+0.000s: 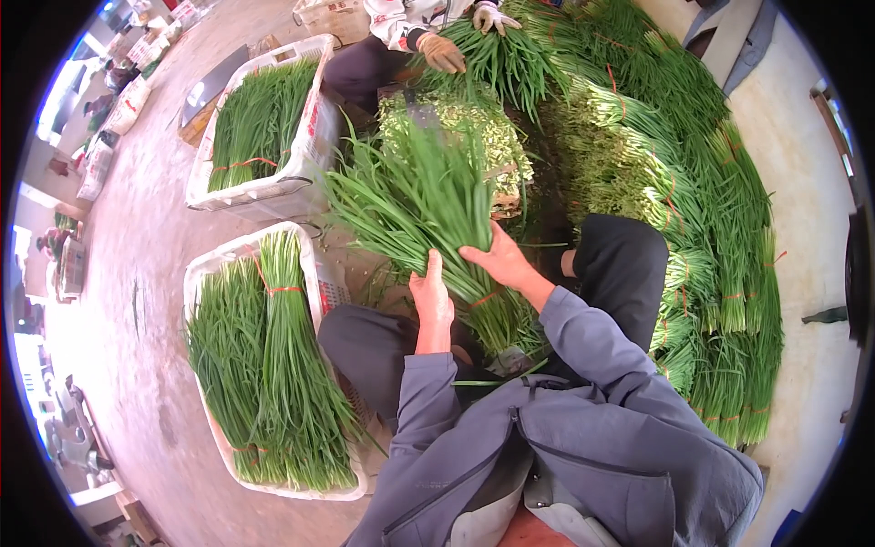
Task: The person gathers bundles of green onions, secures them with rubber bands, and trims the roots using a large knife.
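A large bunch of garlic chives (415,196) stands in front of me, its leaves fanned out up and to the left, its cut ends down near my lap. An orange band (483,299) circles it near the base. My left hand (432,296) is wrapped round its left side, thumb up. On the other side my right hand (504,260) grips the bunch, thumb laid across the leaves. Most fingers of both hands are hidden behind the stalks. Beyond the leaves sits a block heaped with pale trimmings (506,169), and the leaf tips look slightly blurred.
At my left, a white plastic crate (191,301) holds banded chives; another white crate (305,173) stands farther off. Stacked chive bundles (720,237) curve along my right beside a pale wall. Across from me, a co-worker's gloved hands (441,52) touch more chives.
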The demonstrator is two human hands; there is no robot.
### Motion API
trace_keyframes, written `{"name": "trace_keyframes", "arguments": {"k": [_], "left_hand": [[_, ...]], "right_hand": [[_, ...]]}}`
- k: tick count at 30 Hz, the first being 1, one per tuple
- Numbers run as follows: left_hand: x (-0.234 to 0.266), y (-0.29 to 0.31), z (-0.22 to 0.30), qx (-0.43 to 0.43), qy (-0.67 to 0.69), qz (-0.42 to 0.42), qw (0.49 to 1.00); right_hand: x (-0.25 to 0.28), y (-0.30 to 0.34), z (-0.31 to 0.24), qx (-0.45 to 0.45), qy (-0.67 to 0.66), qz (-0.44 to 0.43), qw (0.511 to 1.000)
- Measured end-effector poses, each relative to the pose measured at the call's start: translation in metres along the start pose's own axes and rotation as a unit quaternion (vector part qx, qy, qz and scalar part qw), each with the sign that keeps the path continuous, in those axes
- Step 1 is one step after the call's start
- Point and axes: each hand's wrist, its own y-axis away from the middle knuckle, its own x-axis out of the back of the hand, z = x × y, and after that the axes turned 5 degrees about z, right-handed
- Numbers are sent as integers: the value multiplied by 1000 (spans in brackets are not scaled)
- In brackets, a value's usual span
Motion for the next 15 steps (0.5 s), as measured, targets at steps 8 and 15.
{"name": "trace_keyframes", "arguments": {"k": [8,15], "left_hand": [[11,-4,5,30,56,-11,998],[14,-4,7,22,14,-67,997]], "right_hand": [[-9,2,-6,-41,-189,-59,979],[-11,6,-23,-47,-25,-80,995]]}}
